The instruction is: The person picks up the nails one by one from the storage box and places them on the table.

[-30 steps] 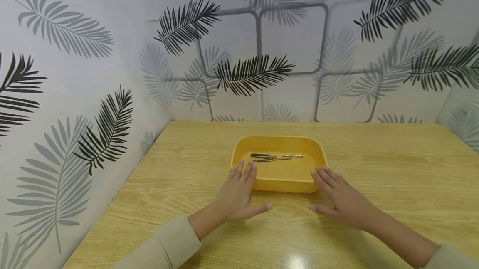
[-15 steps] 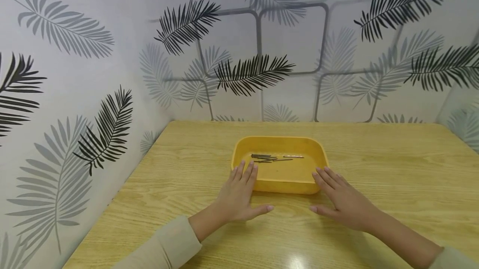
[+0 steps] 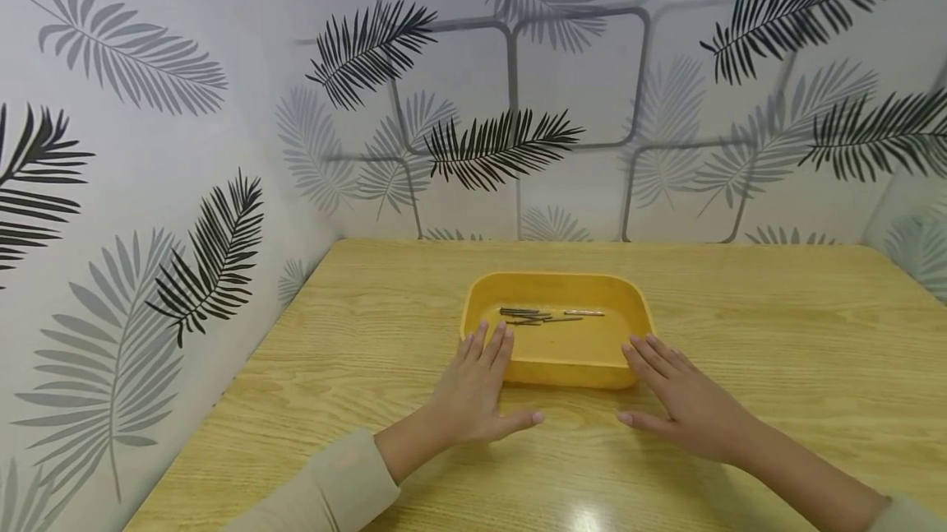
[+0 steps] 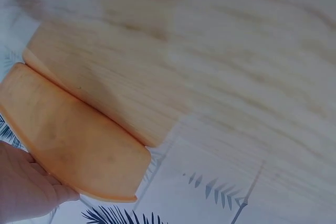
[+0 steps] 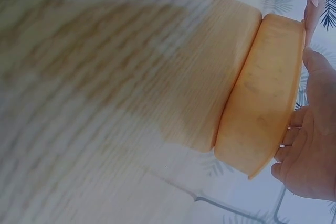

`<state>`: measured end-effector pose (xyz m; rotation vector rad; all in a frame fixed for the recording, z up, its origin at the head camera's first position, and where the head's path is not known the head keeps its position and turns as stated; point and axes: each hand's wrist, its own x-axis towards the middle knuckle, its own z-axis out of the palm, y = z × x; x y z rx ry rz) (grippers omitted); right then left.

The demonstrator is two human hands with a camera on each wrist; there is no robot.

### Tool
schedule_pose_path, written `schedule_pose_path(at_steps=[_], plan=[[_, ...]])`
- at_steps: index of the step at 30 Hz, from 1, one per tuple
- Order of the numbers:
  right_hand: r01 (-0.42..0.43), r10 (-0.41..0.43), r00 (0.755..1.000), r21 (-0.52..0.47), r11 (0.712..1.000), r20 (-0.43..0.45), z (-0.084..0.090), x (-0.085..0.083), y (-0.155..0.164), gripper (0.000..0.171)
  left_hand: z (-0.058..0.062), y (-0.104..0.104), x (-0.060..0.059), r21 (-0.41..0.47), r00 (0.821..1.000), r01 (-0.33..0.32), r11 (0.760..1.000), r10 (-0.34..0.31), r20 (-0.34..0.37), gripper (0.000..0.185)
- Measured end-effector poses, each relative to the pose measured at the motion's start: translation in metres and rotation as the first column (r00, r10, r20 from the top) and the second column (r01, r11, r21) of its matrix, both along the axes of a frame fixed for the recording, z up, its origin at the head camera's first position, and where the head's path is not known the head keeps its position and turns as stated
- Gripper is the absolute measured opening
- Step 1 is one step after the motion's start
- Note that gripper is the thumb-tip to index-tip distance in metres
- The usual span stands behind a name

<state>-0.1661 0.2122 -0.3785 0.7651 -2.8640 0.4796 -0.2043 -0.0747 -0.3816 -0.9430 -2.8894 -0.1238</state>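
Yellow tray (image 3: 562, 367) near the middle of the wooden table (image 3: 777, 335), with thin dark nails (image 3: 536, 316) lying toward its far side. Left hand (image 3: 473, 388) flat, fingers straight, fingertips against the tray's near-left corner, gripping nothing. Right hand (image 3: 684, 400) likewise spread flat at the near-right corner, fingers straight, touching the rim.

A light wooden table (image 3: 777, 367) fills the near and middle ground. White wallpaper printed with black and grey palm leaves (image 3: 503, 141) covers the far and left walls.
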Motion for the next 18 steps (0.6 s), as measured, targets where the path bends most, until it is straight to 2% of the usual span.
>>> schedule_pose_path(at_steps=[18], plan=[[-0.007, 0.007, 1.000, 0.005, 1.000, -0.026, -0.0013, 0.0056, 0.0065, 0.077, -0.0011, 0.0040, 0.0056, -0.013, 1.000, 0.015, 1.000, -0.015, -0.022, 0.100]])
